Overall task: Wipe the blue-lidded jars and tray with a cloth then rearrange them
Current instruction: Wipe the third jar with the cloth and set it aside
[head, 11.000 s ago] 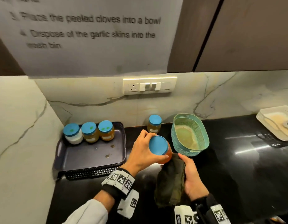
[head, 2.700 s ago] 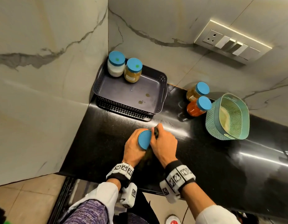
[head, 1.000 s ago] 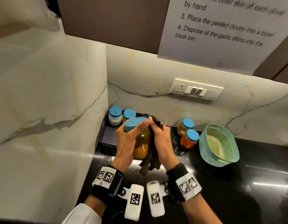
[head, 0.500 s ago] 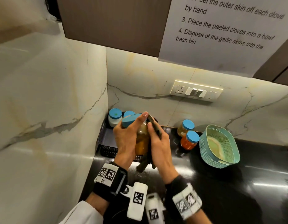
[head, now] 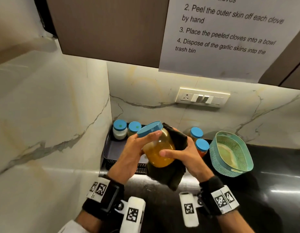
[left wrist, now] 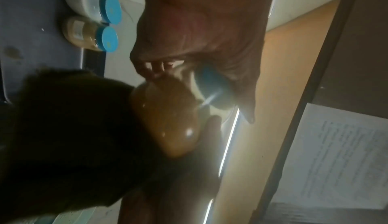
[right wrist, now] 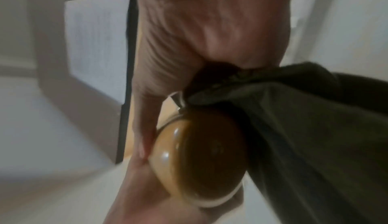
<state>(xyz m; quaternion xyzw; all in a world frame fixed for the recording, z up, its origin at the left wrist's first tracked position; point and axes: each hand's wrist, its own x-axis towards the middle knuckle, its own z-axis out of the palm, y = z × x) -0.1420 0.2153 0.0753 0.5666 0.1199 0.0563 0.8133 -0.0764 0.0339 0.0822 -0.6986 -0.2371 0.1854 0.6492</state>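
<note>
An amber jar (head: 160, 151) (left wrist: 168, 119) (right wrist: 199, 157) with a blue lid (head: 150, 129) is held tilted in the air above the counter. My left hand (head: 137, 148) grips it at the neck, just under the lid. My right hand (head: 184, 155) cups the jar's far side through a dark cloth (head: 171, 169) (right wrist: 315, 136), thumb across the glass. Two blue-lidded jars (head: 119, 132) (head: 134, 127) stand at the back of the dark tray (head: 110, 148) in the corner. Two more jars (head: 196, 132) (head: 202, 147) stand on the counter right of the tray.
A teal basket (head: 231, 153) sits on the black counter (head: 272, 190) at the right. Marble walls close the corner on the left and behind. A switch plate (head: 203, 98) and a printed sheet (head: 226, 36) hang above.
The jar has tipped further, its lid now leaning left and away. My right hand with the cloth has slid round to the jar's right side and underside.
</note>
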